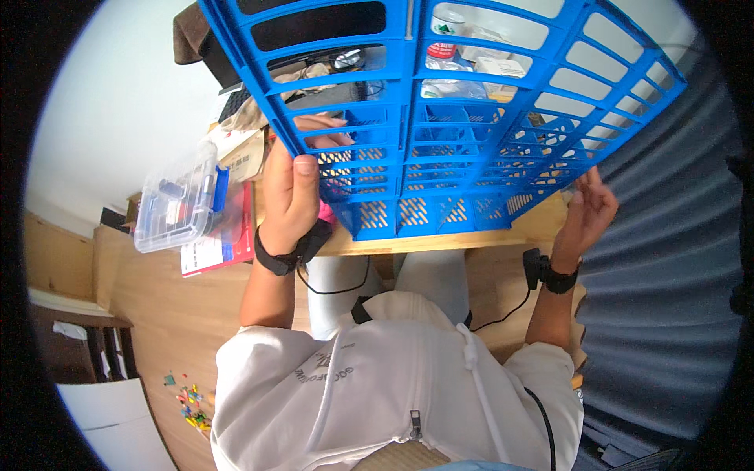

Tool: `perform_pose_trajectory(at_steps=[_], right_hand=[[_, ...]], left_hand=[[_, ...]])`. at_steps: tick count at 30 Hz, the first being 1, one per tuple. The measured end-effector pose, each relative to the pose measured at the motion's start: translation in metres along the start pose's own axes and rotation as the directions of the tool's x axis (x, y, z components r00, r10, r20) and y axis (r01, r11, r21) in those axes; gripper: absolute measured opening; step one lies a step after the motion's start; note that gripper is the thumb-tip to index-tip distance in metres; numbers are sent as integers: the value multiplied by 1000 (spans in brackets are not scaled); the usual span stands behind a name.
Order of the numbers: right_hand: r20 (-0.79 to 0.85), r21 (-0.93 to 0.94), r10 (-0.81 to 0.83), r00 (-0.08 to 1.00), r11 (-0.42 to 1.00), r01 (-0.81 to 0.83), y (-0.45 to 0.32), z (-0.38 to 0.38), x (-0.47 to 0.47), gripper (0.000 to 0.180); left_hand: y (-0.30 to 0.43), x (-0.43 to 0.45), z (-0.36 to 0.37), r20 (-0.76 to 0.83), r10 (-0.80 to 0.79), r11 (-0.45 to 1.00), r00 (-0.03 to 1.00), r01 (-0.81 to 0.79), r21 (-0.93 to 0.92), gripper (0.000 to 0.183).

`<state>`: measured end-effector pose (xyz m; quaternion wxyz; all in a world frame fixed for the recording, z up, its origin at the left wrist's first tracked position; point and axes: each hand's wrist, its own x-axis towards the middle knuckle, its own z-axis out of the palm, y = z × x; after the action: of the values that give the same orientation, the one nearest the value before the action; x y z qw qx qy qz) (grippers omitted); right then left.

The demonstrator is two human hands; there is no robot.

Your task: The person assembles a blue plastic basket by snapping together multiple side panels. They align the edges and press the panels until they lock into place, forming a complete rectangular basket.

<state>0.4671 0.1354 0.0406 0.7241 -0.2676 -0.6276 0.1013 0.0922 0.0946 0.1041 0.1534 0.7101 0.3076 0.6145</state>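
A large blue plastic lattice panel (pixel 407 88) stands tilted up before me, in front of a blue divided plastic basket (pixel 433 226) on the wooden table (pixel 530 232). My left hand (pixel 294 188) grips the panel's left edge, the thumb on the near side and the fingers showing through the slots behind it. At the panel's lower right edge is my right hand (pixel 589 206), its fingers raised and slightly bent; whether they touch the panel or the basket is hard to tell. A black strap with a device and cable is on each wrist. A pink thing (pixel 326 213) lies beside my left wrist.
A clear plastic box with blue latches (pixel 182 203) rests on a red-edged booklet (pixel 247 235) at the left. Behind the panel are a bottle (pixel 443 44), a white box (pixel 499 68) and cloth. A dark pleated curtain (pixel 665 265) hangs at the right. Small coloured pieces (pixel 191 403) lie on the floor.
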Motion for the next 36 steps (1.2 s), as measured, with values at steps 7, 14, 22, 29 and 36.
perform_pose_trajectory(at_steps=[7,14,22,29,36], right_hand=[[12,-35,287,958,958,-286,-4,16,48,33],[106,213,356,928,904,-371,5,11,53,30],[153,267,388,909,869,-416,-2,7,56,28],[197,246,370,908,878,-411,0,3,60,28],[210,356,341,916,846,-397,6,0,53,25]], left_hand=[[-6,0,7,28,46,998,999,-45,-38,48],[-10,-10,7,52,-60,980,997,69,-187,55],[-8,-14,15,-18,-61,989,998,58,-138,49],[-9,-14,17,-1,-69,986,998,68,-151,56],[-5,-15,17,-43,-104,984,994,96,-149,55]])
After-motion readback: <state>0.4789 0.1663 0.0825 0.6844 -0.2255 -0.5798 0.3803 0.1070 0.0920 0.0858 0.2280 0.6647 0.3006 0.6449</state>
